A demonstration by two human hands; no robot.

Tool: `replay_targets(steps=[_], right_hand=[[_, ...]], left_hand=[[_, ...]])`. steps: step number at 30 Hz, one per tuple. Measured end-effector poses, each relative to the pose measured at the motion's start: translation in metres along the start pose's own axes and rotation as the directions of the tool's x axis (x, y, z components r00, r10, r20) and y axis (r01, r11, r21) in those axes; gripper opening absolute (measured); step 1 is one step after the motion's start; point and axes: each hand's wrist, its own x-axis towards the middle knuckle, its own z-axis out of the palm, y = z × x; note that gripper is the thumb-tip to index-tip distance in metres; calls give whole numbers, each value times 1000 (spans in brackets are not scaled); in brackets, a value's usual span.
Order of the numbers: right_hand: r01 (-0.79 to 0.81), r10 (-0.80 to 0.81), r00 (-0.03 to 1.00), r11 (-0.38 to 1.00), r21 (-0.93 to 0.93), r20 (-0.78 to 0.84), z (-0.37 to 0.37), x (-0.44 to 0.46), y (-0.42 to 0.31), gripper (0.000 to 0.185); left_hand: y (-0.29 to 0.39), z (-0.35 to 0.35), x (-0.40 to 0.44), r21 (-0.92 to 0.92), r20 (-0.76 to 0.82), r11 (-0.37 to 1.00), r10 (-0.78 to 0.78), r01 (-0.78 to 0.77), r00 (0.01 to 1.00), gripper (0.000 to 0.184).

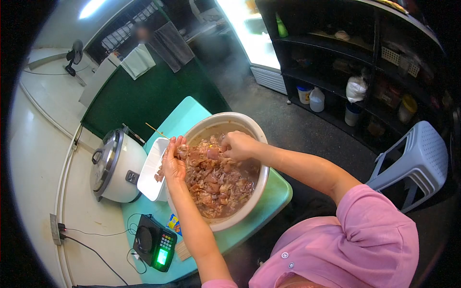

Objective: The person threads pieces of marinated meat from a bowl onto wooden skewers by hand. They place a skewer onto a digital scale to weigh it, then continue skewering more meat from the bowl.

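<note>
A large white basin [230,222] full of wet, marinated meat pieces [211,185] stands on the turquoise table. My left hand [174,161] is over the basin's left side, fingers curled round a thin bamboo skewer [157,130] whose bare end sticks out to the upper left. Over the meat, my right hand [238,145] is closed, its fingertips pinching a piece of meat [213,153] near the left fingers. The skewer's other end is hidden. Left of the basin, partly behind my left hand, a white tray [152,168] holds some meat.
A digital scale [154,242] with a lit green display sits at the table's [276,192] near left. Beside it lie bamboo skewers [182,250] and a blue-yellow packet [174,223]. A big rice cooker [117,165] stands left, a grey plastic stool [418,153] right, black shelves [326,43] behind.
</note>
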Motion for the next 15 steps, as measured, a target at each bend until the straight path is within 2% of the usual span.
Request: replay_targets(steps=[3, 9, 15], right_hand=[[12, -12, 1000, 1000, -1, -12, 2, 1, 3, 16], [5, -5, 1000, 1000, 13, 0, 0, 0, 1, 16], [-10, 10, 1000, 1000, 11, 21, 0, 1, 1, 16]], left_hand=[[3, 1, 0, -53, 13, 998, -39, 40, 999, 31], [2, 0, -1, -9, 28, 1000, -28, 28, 999, 36], [6, 9, -7, -39, 14, 997, -64, 64, 998, 44]])
